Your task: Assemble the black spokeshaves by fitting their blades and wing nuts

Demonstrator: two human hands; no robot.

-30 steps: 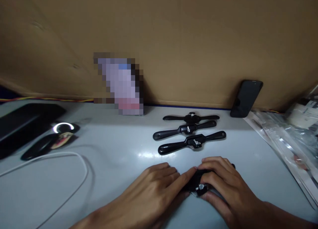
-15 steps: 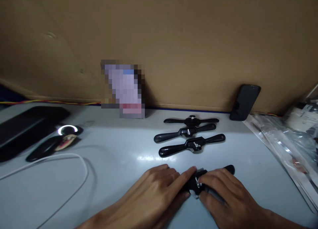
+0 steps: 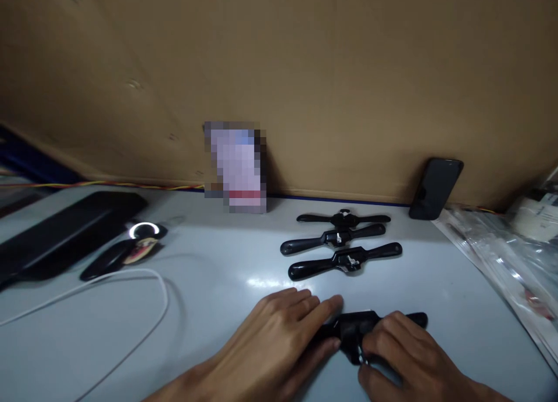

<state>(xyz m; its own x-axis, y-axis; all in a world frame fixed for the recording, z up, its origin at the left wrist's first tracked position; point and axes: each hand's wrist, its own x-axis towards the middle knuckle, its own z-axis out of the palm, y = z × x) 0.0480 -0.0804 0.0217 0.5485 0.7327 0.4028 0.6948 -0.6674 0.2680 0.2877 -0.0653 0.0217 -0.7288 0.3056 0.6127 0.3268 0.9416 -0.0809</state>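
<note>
Head view: black spokeshave point(image 3: 355, 326) is being held down on the bench point(image 3: 209, 309), front centre. Its left handle is being clasped by the left grip point(image 3: 283, 338), its middle pinched by the right grip point(image 3: 401, 355). Three more spokeshaves point(image 3: 344, 259) are lying just behind.

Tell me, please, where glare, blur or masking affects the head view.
Head view: glare streaks the white table beyond the left hand; a pixelated patch masks something against the cardboard; the right hand, on the black tool, looks dim and soft.
</note>
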